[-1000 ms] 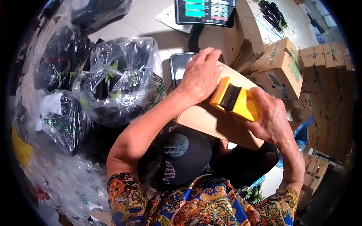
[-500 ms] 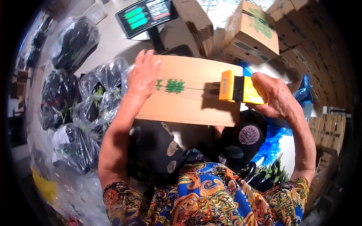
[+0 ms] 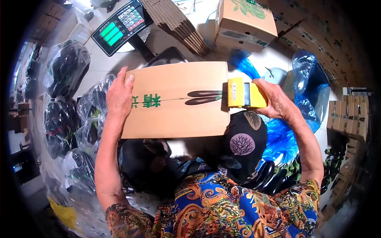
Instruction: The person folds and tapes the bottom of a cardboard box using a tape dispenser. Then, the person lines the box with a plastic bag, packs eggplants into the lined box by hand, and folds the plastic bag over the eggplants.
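Note:
A closed cardboard box (image 3: pixel 174 119) with green lettering and a printed pair of dark eggplants lies across my knees. My left hand (image 3: pixel 119 95) grips its left end, thumb on the top face and fingers over the end. In my right hand (image 3: pixel 274 98) is a yellow tape dispenser (image 3: pixel 256 95), its front at the box's right edge, in line with the centre seam. Whether tape runs from it onto the box I cannot tell.
A scale (image 3: pixel 121 27) with a lit green display stands beyond the box, beside folded cardboard (image 3: pixel 178 27) and another printed box (image 3: pixel 246 27). Clear bags of dark produce (image 3: pixel 67 67) lie left. Blue plastic (image 3: pixel 279 139) and loose eggplants (image 3: pixel 279 174) are on the right.
The tape dispenser has gone from over the box's top to its right edge, uncovering the eggplant print. The view has shifted, and the box appears further left with my left hand still on it.

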Demonstrator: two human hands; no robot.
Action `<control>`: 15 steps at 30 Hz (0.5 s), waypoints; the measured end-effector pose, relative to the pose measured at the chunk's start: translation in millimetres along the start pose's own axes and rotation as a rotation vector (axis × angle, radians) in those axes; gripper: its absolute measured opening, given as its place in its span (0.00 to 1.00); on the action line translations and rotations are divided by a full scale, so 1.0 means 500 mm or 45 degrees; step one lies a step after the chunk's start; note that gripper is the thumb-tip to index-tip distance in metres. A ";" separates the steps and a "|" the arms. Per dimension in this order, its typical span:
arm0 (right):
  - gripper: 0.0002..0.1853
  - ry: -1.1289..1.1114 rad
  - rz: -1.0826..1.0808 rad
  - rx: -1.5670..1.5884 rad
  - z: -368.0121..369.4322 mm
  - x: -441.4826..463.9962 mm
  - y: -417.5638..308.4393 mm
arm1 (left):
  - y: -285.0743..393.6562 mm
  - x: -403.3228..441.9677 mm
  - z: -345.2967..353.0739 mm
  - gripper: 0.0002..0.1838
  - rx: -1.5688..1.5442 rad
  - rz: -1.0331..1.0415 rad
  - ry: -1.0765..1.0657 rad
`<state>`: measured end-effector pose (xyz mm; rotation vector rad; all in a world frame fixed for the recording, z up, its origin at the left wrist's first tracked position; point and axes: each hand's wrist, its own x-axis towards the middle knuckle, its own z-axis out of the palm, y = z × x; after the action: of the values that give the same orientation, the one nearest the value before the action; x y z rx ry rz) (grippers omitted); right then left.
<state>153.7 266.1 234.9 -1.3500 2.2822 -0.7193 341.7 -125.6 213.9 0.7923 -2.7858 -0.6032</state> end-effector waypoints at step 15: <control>0.31 0.027 0.198 -0.025 0.179 -0.121 0.229 | 0.014 0.004 -0.005 0.25 -0.027 -0.018 -0.023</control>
<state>153.8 345.2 98.7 -1.1627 2.3853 -0.6645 337.5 -122.1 219.2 0.8073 -2.7874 -0.6438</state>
